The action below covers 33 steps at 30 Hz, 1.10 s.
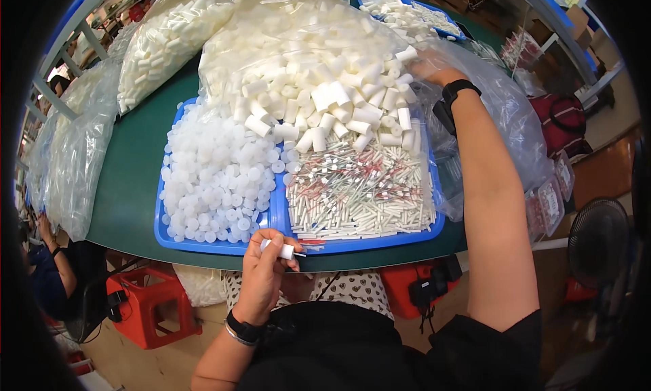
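Note:
My left hand (264, 272) is closed in a pinch at the near edge of the blue divided tray (339, 245). Between its fingers is a short white foam cylinder (287, 252), with a thin pale stick poking out of its right end and a translucent cap at its left. My right hand (441, 69) reaches to the far right side of a big heap of white foam cylinders (332, 96). Clear plastic and blur cover its fingers, and a single cylinder (407, 54) lies right beside them.
Translucent round caps (217, 181) fill the tray's left compartment. Thin white sticks with red and silvery parts (363, 194) fill the right. A bag of cylinders (169, 45) and another blue tray (434, 18) sit farther back. Red stools (152, 299) and a fan (597, 242) stand around the table.

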Motion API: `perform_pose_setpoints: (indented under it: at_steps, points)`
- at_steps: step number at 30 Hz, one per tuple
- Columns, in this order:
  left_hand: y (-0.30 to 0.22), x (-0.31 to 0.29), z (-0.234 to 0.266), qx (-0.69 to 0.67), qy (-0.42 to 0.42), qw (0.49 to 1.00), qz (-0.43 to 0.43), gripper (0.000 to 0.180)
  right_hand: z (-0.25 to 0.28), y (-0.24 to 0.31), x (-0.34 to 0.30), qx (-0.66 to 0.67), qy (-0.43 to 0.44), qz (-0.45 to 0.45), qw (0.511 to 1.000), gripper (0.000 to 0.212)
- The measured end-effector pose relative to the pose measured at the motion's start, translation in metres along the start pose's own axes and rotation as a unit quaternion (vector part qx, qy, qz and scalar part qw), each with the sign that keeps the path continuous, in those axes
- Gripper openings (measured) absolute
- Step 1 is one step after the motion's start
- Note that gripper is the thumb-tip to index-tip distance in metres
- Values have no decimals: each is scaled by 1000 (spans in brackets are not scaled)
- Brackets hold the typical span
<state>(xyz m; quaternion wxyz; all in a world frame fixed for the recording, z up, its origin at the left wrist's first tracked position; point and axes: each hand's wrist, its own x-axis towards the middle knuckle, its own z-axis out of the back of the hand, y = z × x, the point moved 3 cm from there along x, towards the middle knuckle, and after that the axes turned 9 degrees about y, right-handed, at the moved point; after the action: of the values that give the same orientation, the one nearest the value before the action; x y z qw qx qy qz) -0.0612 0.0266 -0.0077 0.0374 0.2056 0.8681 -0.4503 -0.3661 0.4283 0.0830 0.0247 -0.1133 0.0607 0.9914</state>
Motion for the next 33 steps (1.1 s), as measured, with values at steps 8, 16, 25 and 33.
perform_pose_setpoints:
  at_steps: [8,16,25,33]
  points:
    - [0,3,-2,-22,24,999,4,13,-22,-15,-63,75,8,29,997,44]
    - [0,1,3,-27,37,999,-2,16,-41,-6,-151,68,-46,51,995,40]
    - [-3,0,3,-46,45,998,10,22,-51,-7,-181,59,-133,114,983,40]
    - [-14,-16,4,-127,76,989,5,27,-25,96,-248,207,-171,169,948,32]
